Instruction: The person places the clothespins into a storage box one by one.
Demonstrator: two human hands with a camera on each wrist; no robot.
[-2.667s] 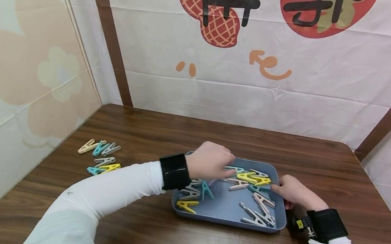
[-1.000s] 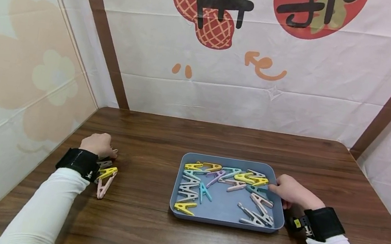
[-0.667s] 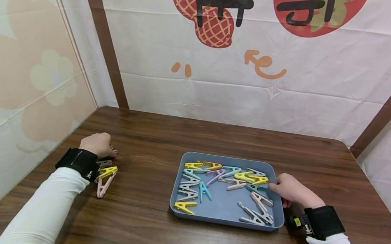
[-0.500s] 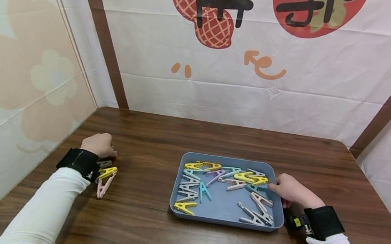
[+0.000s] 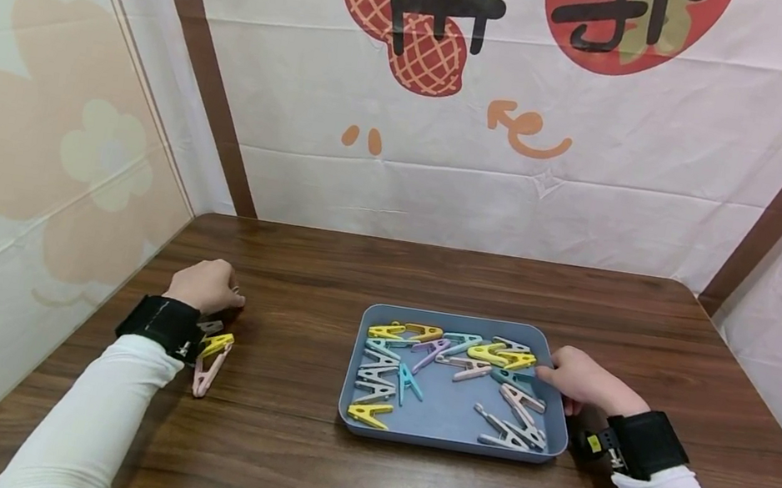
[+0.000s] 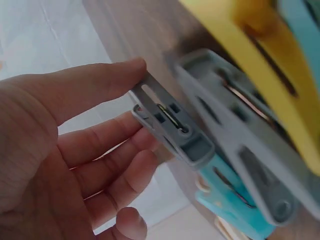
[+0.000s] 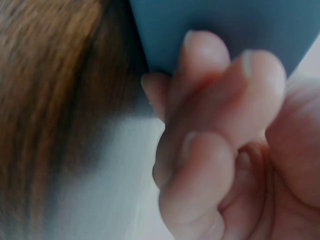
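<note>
In the left wrist view my left hand [image 6: 95,145] pinches a grey clothespin [image 6: 172,120] between thumb and fingers. Right beside it are another grey clothespin [image 6: 240,135], a turquoise clothespin [image 6: 235,200] and a yellow clothespin [image 6: 270,65]. The head view has this left hand [image 5: 206,285] at the table's left side, hiding most of that pile; a pink clothespin [image 5: 208,373] lies nearest me. My right hand [image 5: 592,381] holds the right rim of a blue-grey tray [image 5: 442,408], fingers curled against its outer wall. Clothespins of several colours lie inside the tray.
The brown wooden table [image 5: 282,464] has a bare stretch between the left pile and the tray. A white printed curtain [image 5: 398,194] hangs behind the far edge, and another sheet [image 5: 22,223] closes off the left side.
My left hand has gone from over the tray to the left pile, then shifted slightly up and right, pinching a grey clothespin. The right hand has stayed at the tray.
</note>
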